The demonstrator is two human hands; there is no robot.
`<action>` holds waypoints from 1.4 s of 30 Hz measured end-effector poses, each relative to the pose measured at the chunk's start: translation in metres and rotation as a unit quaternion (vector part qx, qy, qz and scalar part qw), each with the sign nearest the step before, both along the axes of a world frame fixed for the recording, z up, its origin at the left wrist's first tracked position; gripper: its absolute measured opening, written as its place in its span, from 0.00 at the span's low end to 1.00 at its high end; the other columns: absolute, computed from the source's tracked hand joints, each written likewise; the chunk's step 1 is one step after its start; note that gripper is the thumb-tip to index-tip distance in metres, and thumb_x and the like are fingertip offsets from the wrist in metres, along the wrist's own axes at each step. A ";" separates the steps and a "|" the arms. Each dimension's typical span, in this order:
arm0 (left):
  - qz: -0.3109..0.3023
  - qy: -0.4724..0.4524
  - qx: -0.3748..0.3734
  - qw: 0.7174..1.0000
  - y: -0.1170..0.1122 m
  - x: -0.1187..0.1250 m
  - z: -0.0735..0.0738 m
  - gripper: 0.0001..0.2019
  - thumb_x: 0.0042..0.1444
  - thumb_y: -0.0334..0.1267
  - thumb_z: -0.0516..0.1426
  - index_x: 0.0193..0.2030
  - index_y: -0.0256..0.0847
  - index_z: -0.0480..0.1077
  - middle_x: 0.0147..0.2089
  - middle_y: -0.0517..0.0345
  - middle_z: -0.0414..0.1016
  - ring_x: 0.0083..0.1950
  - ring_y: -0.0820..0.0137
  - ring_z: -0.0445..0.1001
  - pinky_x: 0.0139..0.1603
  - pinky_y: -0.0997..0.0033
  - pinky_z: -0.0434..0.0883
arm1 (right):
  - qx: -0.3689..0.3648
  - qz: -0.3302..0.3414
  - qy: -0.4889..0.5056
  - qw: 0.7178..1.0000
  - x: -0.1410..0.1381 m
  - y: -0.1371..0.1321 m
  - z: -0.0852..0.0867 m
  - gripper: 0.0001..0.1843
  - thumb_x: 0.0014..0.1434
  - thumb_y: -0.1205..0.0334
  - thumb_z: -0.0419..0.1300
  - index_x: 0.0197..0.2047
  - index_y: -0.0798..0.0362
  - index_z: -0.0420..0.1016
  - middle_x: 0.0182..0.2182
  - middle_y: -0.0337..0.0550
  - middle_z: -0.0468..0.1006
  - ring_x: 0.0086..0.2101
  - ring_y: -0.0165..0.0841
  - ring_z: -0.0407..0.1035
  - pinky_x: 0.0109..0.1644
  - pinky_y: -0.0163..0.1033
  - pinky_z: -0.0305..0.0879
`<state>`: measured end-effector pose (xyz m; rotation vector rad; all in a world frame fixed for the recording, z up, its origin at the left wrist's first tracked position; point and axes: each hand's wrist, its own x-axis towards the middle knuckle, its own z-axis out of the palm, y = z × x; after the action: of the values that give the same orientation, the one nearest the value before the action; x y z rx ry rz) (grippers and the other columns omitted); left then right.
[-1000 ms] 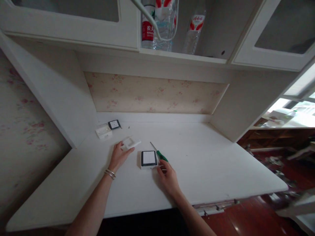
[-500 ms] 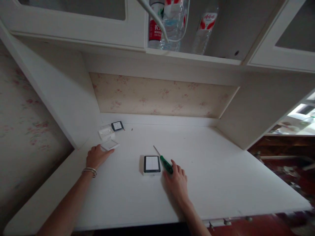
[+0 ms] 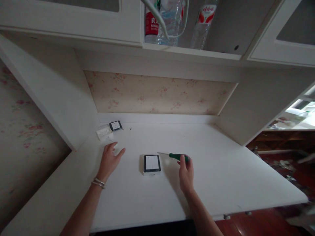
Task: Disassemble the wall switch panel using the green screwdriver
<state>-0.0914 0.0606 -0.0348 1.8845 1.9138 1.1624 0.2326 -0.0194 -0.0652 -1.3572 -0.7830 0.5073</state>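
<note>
My right hand (image 3: 186,172) grips a green-handled screwdriver (image 3: 175,156) by the end of its handle. The thin metal shaft points left, its tip near the top right corner of a small square box (image 3: 152,163). That box has white sides and a black-rimmed white face, and sits on the white desk (image 3: 221,173). To its left, my left hand (image 3: 109,160) is open, thumb and fingers apart, with nothing between them. Past its fingertips lies a white plastic housing (image 3: 104,131). A second black-rimmed square piece (image 3: 115,125) rests beside the housing.
A tiny dark piece (image 3: 130,128) lies near the back of the desk. White side panels stand left and right. Above, an open shelf holds plastic bottles (image 3: 203,26), and a white cable (image 3: 157,18) hangs in front of it.
My left hand has let go of a flat white frame and moved right; the frame is now mostly hidden behind it. My right hand has lifted the screwdriver and swung it nearly level.
</note>
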 end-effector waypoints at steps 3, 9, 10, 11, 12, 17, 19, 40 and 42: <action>-0.163 -0.096 -0.028 0.981 -0.023 0.048 0.003 0.26 0.56 0.54 0.55 0.57 0.44 0.64 0.59 0.50 0.63 0.56 0.61 0.69 0.53 0.62 0.70 | 0.085 -0.015 0.112 0.990 -0.003 0.014 0.025 0.18 0.61 0.43 0.53 0.42 0.50 0.66 0.40 0.41 0.72 0.41 0.33 0.70 0.45 0.42 0.68; -0.296 -0.054 -0.075 0.951 -0.041 0.098 -0.012 0.36 0.49 0.51 0.64 0.63 0.47 0.61 0.67 0.49 0.55 0.69 0.56 0.52 0.69 0.52 0.52 | 0.177 0.061 0.270 0.945 -0.015 0.029 0.078 0.14 0.60 0.46 0.56 0.39 0.48 0.62 0.27 0.31 0.64 0.22 0.24 0.61 0.28 0.31 0.61; -0.304 -0.047 -0.081 0.948 -0.040 0.099 -0.015 0.38 0.47 0.51 0.65 0.64 0.46 0.60 0.68 0.49 0.54 0.69 0.55 0.52 0.69 0.51 0.52 | 0.185 0.091 0.284 0.936 -0.017 0.030 0.083 0.14 0.60 0.46 0.56 0.37 0.48 0.62 0.26 0.31 0.63 0.21 0.24 0.59 0.26 0.31 0.58; -0.314 -0.040 -0.084 0.945 -0.040 0.099 -0.018 0.39 0.46 0.51 0.65 0.64 0.46 0.60 0.68 0.48 0.54 0.69 0.54 0.52 0.69 0.50 0.53 | 0.189 0.121 0.293 0.929 -0.019 0.030 0.088 0.15 0.60 0.46 0.55 0.36 0.49 0.62 0.25 0.31 0.62 0.20 0.23 0.57 0.24 0.31 0.56; -0.321 -0.033 -0.084 0.943 -0.039 0.099 -0.020 0.40 0.45 0.50 0.66 0.65 0.46 0.59 0.67 0.48 0.55 0.68 0.53 0.52 0.69 0.50 0.53 | 0.190 0.148 0.298 0.924 -0.021 0.030 0.091 0.16 0.61 0.45 0.54 0.35 0.49 0.62 0.24 0.31 0.62 0.20 0.24 0.56 0.23 0.31 0.54; -0.307 -0.017 -0.073 0.949 -0.040 0.098 -0.024 0.37 0.46 0.47 0.65 0.64 0.48 0.60 0.64 0.49 0.61 0.66 0.53 0.56 0.67 0.49 0.56 | 0.199 0.190 0.311 0.910 -0.026 0.035 0.096 0.18 0.60 0.43 0.53 0.33 0.50 0.62 0.23 0.31 0.60 0.18 0.23 0.53 0.21 0.31 0.50; -0.297 -0.014 -0.066 0.952 -0.040 0.100 -0.023 0.35 0.46 0.47 0.65 0.62 0.49 0.62 0.62 0.49 0.62 0.65 0.53 0.57 0.66 0.50 0.57 | 0.201 0.186 0.322 0.906 -0.026 0.036 0.093 0.17 0.60 0.45 0.54 0.33 0.50 0.62 0.22 0.31 0.60 0.18 0.23 0.53 0.20 0.31 0.50; -0.303 -0.011 -0.083 0.949 -0.035 0.110 -0.022 0.32 0.46 0.50 0.65 0.59 0.50 0.65 0.57 0.50 0.59 0.60 0.55 0.58 0.64 0.54 0.59 | 0.223 0.255 0.294 0.894 -0.031 0.022 0.084 0.06 0.56 0.59 0.56 0.30 0.48 0.62 0.23 0.33 0.60 0.23 0.27 0.57 0.29 0.36 0.56; -0.306 -0.016 -0.086 0.948 -0.035 0.109 -0.020 0.31 0.47 0.49 0.65 0.59 0.50 0.65 0.56 0.51 0.60 0.60 0.55 0.59 0.64 0.53 0.59 | 0.217 0.254 0.314 0.888 -0.027 0.026 0.082 0.06 0.58 0.59 0.55 0.30 0.48 0.63 0.23 0.32 0.61 0.23 0.27 0.58 0.29 0.35 0.57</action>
<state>0.0179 0.0258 -0.0551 2.1112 1.2084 0.7909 0.2055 0.0067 0.0171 -0.4947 -0.6443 1.0509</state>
